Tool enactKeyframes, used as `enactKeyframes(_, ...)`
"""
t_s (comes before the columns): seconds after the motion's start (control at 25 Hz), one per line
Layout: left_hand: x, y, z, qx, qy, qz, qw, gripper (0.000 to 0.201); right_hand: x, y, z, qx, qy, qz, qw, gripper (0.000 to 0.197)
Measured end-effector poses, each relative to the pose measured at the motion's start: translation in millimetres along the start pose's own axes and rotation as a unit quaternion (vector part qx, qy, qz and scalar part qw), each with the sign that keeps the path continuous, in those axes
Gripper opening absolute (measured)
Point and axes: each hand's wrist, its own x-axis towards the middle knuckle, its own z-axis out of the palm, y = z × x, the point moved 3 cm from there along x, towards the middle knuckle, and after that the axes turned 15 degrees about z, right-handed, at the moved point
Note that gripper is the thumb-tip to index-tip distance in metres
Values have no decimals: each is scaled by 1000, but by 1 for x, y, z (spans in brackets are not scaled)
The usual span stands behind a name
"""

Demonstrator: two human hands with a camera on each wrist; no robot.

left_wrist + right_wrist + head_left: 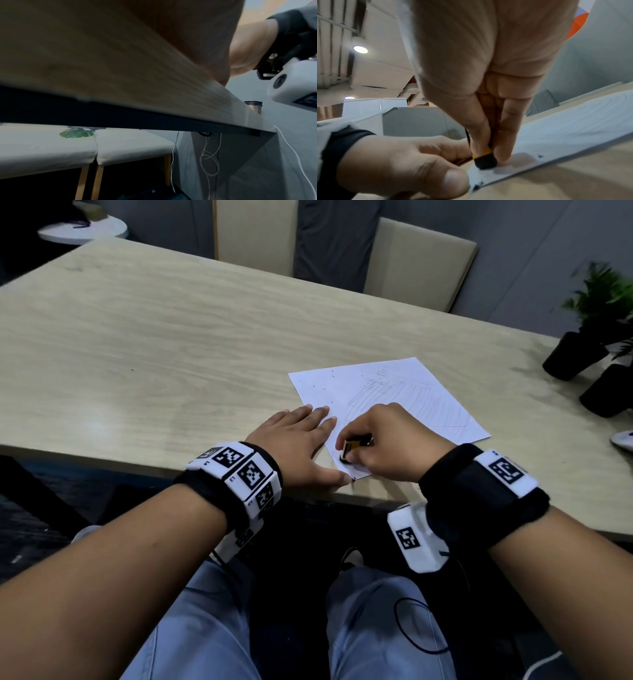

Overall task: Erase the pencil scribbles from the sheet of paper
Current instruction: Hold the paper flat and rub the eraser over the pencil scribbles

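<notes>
A white sheet of paper [407, 395] [565, 128] lies on the wooden table near its front edge, with faint pencil scribbles [421, 402] across its far half and dark eraser crumbs on it. My right hand [383, 440] [488, 135] pinches a black eraser with a yellow sleeve [351, 449] [485, 160], its black end pressed on the sheet's near corner. My left hand [301, 440] [406, 162] lies flat, fingers straight, on the sheet's left edge, thumb by the near corner. The left wrist view shows only the table's edge and underside.
Two black pots with green plants [575, 354] stand at the table's right side, with a white object [621, 440] at the right edge. Cushioned chairs [418, 265] line the far side. The table's [144, 344] left half is bare wood.
</notes>
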Motion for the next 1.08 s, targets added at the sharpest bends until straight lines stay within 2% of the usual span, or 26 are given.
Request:
enactKeyframes(0.16, 0, 0, 0, -1, -6, -4, 1000, 105, -13, 5, -5, -48, -58, 6, 997, 15)
enactKeyframes(0.36, -1, 0, 0, 1, -10, -2, 1000, 103, 11, 9, -15, 30, 36, 23, 999, 18)
enactKeyframes(0.44, 0, 0, -1, 2, -10, -1, 1000, 103, 16, 7, -9, 31, 38, 14, 999, 18)
enactKeyframes(0.72, -1, 0, 0, 2, -9, -1, 1000, 103, 2, 19, -15, -40, -51, 46, 997, 14)
enactKeyframes(0.92, -4, 2, -1, -1, 7, 1, 1000, 98, 14, 25, -20, 47, 51, 61, 996, 15)
enactKeyframes(1.08, -5, 3, 0, 4, 22, -7, 1000, 90, 9, 26, -9, 33, 34, 63, 997, 15)
